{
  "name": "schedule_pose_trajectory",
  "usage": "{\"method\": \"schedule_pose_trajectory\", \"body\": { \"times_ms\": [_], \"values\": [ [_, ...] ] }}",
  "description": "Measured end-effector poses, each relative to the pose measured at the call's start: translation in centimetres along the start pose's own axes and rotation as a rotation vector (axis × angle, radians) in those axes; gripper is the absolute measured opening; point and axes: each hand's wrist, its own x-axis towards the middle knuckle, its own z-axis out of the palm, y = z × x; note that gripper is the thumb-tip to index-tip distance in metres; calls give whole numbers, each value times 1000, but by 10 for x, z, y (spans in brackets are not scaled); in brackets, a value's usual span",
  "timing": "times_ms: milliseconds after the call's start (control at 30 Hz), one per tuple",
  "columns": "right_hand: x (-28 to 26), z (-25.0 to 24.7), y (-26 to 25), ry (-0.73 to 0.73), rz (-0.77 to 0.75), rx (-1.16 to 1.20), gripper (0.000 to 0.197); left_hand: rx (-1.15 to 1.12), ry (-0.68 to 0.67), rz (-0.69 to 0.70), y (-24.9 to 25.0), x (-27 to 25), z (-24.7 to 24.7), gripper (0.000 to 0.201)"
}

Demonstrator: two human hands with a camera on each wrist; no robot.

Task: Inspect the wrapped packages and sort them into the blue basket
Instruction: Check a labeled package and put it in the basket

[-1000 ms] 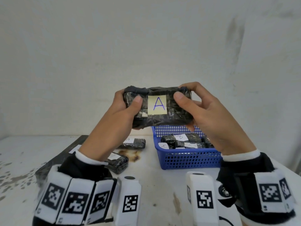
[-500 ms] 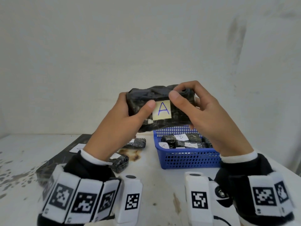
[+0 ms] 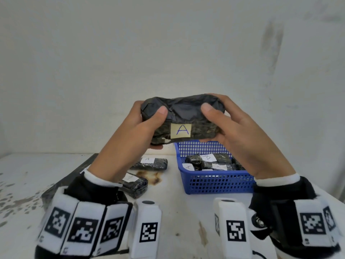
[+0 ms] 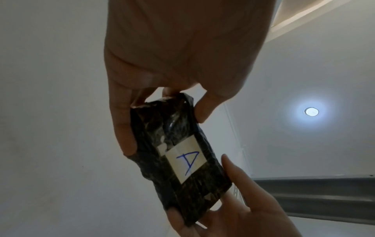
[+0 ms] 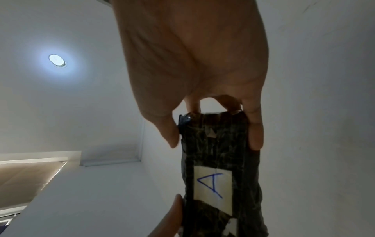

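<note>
**Package "A" held up in both hands, inspection step**

Left hand point(image 3: 138, 126) and right hand point(image 3: 229, 126) each grip one end of the black wrapped package point(image 3: 182, 116), thumbs on the near face, fingers curled round the far side. It's in the air above the blue basket point(image 3: 214, 182), clear of the rim. Paper label "A" point(image 3: 180, 130) sits low on the near face, facing the head camera.

Doing the step well, my read:
- Keep thumbs off the label and grip only at the ends, so every face can be checked.
- Roll it about its long axis with both hands. The wrap looks slick and crinkled, so a one-hand pinch could slip.
- For the drop, lower it straight into the basket; it already holds several packages, so lay it flat on top.

View differences:
- Only the head view shows the basket contents (labels B, A, X readable), plus two loose packages point(image 3: 149, 163) point(image 3: 133, 184) on the white table point(image 3: 177, 212) left of the basket, beside a brown stain.
- Left wrist view shows the label face point(image 4: 187, 162) from below and the fingers point(image 4: 123, 128) along the edge.
- Right wrist view shows the right-hand end point(image 5: 213, 125) of the wrap pinched between thumb and fingers. Neither wrist view sees the table.
</note>
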Motion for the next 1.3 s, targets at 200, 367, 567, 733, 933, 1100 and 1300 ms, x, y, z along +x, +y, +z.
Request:
{"method": "schedule_pose_trajectory", "body": {
  "times_ms": [200, 367, 567, 733, 933, 1100, 1300],
  "values": [
    [-2, 1, -1, -45, 34, -29, 22, -25, 47, -8, -1, 4, 4, 4],
    [-2, 4, -2, -9, 41, -19, 18, -9, 32, 19, -1, 1, 5, 5],
    [0, 7, 1, 66, 2, -113, 21, 23, 8, 14, 1, -4, 9, 20],
    [-1, 9, 1, 77, -41, -143, 16, 78, 24, 12, 0, -6, 11, 32],
    [-4, 10, -1, -5, -58, -186, 33, 72, 59, -5, 1, -6, 10, 32],
    [-5, 8, 1, -10, -33, -242, 41, 100, 42, 38, -1, -4, 10, 31],
    [-4, 4, 1, 9, -37, -189, 39, 111, -4, 73, -2, -5, 11, 26]
  ]
}}
